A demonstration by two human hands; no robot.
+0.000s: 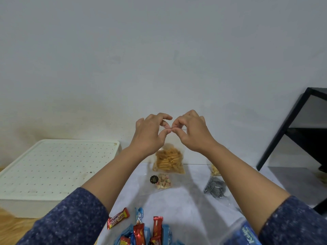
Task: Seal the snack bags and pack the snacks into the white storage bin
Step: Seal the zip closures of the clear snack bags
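Observation:
A clear bag of orange stick snacks [169,160] hangs in the air in front of me. My left hand [150,133] and my right hand [192,129] pinch its top edge side by side, thumbs and fingertips pressed on the clear strip. The white storage bin [16,204] stands at the left with its perforated white lid [58,165] on. On the white cloth [185,206] lie a clear bag of small pastel candies [163,182], a bag of black spiral sweets [215,189] and another clear bag of pale snacks [215,169], partly hidden by my right arm.
Several red and blue wrapped bars [141,230] lie at the near edge of the cloth. A blue-labelled clear container [244,234] sits under my right forearm. A black shelf frame [290,128] stands at the right. A plain wall is close behind.

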